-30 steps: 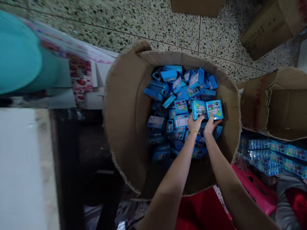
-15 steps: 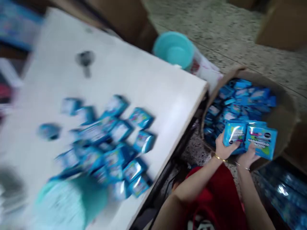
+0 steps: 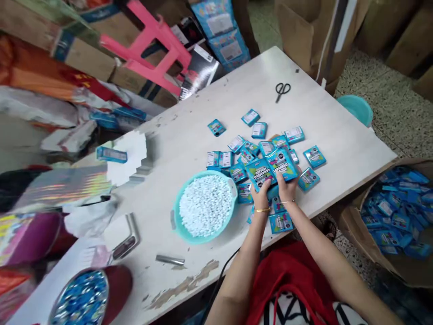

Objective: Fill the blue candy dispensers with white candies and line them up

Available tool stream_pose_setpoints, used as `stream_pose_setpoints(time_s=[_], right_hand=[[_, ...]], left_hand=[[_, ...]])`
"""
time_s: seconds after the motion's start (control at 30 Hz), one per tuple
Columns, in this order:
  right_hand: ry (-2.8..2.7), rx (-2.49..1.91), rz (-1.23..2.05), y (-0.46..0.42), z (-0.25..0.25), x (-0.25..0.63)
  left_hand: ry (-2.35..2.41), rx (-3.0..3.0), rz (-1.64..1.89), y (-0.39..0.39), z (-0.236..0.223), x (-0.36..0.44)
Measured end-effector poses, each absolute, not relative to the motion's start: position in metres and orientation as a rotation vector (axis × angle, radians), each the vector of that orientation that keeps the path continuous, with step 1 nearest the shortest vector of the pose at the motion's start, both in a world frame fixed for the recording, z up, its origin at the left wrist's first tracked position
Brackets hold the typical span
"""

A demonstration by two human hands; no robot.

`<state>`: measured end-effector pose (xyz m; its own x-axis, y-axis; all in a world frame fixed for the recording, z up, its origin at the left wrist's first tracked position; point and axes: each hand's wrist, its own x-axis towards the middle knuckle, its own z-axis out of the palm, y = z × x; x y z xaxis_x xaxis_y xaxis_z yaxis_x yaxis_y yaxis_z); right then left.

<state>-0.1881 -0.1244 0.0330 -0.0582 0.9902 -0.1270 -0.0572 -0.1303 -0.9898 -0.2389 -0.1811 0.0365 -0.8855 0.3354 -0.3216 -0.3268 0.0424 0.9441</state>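
Both hands are over a loose pile of small blue candy boxes (image 3: 237,172) on the white table. In my left hand (image 3: 260,197) is a blue candy box (image 3: 259,173), thumb on its printed face. My right hand (image 3: 287,189) grips another blue candy box (image 3: 283,162) right beside it, with its thumb on the front. More boxes seem to sit beneath these two, but the hands hide how many. To the left of the pile stands a turquoise basin (image 3: 194,240) full of white pellets (image 3: 205,205).
A round-sided cardboard container (image 3: 350,221) of blue boxes stands right of the table (image 3: 352,155). Black scissors (image 3: 283,89) lie toward the back. At left are a scale (image 3: 130,239), a metal bar (image 3: 170,260) and a dark red bucket (image 3: 118,289) of wrapped candies.
My hands have moved left from above the cardboard container to over the table pile, carrying the candy boxes. The view has swung left, showing more of the table.
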Motion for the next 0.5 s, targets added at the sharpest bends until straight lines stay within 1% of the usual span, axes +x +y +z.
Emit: stream_pose_setpoints(time_s=[0.1,0.2,0.3,0.5], right_hand=[[-1.307,-1.179,1.357,-0.142,0.019,-0.239],[-1.414,-1.193,1.384,-0.151,0.003,-0.261],[-1.435,-1.272,1.362,-0.155,0.001,-0.268],[-1.487,-1.342,1.373,-0.153,0.016,-0.272]], left_hand=[[1.821,-0.090,1.901,-0.205,0.024,-0.292],[1.753,-0.118,1.908,-0.225,0.010,-0.315],[1.685,-0.062,1.906,-0.237,0.002,-0.319],[1.591,-0.084,1.886,-0.243,0.004,-0.313]])
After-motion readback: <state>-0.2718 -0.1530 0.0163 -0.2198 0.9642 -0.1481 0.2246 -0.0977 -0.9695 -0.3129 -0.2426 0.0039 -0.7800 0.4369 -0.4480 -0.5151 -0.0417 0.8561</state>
